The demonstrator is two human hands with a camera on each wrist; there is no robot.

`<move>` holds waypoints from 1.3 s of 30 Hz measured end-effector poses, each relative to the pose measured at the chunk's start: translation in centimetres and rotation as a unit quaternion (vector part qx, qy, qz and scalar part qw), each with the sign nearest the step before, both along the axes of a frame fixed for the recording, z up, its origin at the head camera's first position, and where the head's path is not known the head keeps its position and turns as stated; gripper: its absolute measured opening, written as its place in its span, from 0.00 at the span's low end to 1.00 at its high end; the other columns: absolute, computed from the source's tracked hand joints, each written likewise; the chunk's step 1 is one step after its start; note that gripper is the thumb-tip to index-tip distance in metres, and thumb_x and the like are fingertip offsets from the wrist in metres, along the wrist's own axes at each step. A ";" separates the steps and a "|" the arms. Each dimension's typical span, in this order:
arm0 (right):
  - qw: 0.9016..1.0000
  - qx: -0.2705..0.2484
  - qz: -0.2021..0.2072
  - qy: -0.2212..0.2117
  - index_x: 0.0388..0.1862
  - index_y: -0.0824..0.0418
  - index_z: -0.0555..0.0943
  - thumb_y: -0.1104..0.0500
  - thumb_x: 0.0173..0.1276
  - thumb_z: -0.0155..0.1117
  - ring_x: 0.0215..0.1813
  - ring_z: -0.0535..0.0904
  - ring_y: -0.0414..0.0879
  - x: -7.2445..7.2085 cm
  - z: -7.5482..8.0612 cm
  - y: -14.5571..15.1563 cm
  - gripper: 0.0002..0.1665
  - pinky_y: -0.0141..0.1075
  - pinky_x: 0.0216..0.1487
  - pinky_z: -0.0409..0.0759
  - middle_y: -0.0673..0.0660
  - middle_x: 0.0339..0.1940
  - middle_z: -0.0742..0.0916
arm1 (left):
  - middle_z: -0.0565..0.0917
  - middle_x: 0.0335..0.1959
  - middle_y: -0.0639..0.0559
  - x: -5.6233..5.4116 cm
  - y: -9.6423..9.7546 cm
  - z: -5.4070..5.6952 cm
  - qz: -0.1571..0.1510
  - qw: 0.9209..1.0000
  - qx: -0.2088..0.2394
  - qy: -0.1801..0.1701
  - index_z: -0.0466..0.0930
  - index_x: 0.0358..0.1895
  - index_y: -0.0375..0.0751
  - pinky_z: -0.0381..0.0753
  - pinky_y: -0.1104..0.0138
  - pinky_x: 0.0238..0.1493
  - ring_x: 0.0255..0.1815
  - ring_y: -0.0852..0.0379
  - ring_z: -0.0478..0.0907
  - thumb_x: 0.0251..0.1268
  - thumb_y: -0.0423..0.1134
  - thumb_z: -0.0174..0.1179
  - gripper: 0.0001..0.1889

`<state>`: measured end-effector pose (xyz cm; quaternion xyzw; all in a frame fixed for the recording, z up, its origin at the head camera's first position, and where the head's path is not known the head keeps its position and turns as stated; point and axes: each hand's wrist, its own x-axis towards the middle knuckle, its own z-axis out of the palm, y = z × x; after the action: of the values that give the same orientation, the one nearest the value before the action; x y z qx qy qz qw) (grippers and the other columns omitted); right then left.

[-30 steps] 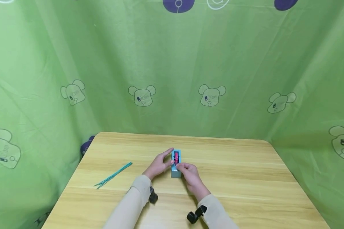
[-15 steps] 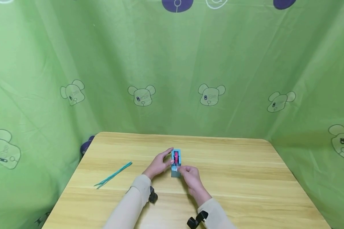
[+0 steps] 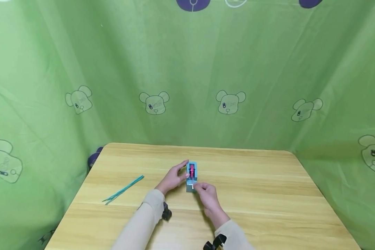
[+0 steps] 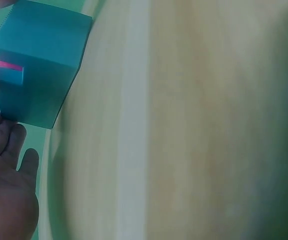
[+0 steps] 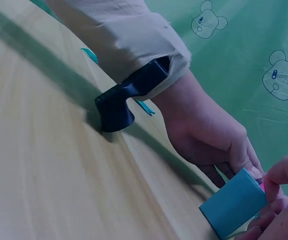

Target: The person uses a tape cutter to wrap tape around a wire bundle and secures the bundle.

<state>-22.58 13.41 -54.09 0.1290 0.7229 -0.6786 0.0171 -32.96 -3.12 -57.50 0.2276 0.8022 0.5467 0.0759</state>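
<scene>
Blue tape dispenser (image 5: 233, 204) stands near the middle of the wooden table (image 3: 268, 201), red roll (image 3: 192, 171) in its slot. Left hand (image 3: 171, 179) rests against its left side, thumb and forefinger spread. Right hand (image 3: 208, 197) pinches clear tape (image 3: 192, 183) at the near end. Teal strips (image 3: 125, 189) lie apart, to the left.

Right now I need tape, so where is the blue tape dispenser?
In the head view, the tape dispenser stands on the table between the left hand and right hand, right of the teal strips.
</scene>
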 end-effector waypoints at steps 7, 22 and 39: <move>1.000 -0.014 0.018 -0.010 0.43 0.71 0.80 0.57 0.70 0.62 0.38 0.69 0.47 0.8 -0.3 -0.1 0.16 0.38 0.40 0.70 0.55 0.37 0.78 | 0.61 0.76 0.50 0.1 0.0 0.1 -0.003 1.000 0.006 -0.008 0.57 0.77 0.55 0.66 0.50 0.67 0.59 0.41 0.75 0.72 0.42 0.59 0.34; 0.998 -0.056 0.005 -0.033 0.44 0.74 0.78 0.57 0.70 0.62 0.28 0.68 0.44 2.5 -0.5 -0.4 0.18 0.32 0.31 0.71 0.55 0.31 0.76 | 0.61 0.76 0.51 0.2 0.0 0.1 0.003 1.000 0.005 0.002 0.57 0.77 0.57 0.52 0.49 0.73 0.76 0.47 0.54 0.72 0.42 0.59 0.34; 0.995 -0.090 0.006 -0.031 0.42 0.76 0.78 0.60 0.70 0.61 0.28 0.67 0.42 4.4 -0.6 -0.7 0.16 0.30 0.30 0.71 0.52 0.30 0.75 | 0.61 0.76 0.51 0.0 -0.2 0.0 -0.006 1.000 0.011 0.001 0.57 0.77 0.57 0.63 0.48 0.69 0.70 0.41 0.64 0.71 0.44 0.60 0.34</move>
<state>-18.15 12.71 -54.71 0.1439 0.6589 -0.7363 0.0553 -32.99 -3.29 -57.53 0.2340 0.7947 0.5550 0.0753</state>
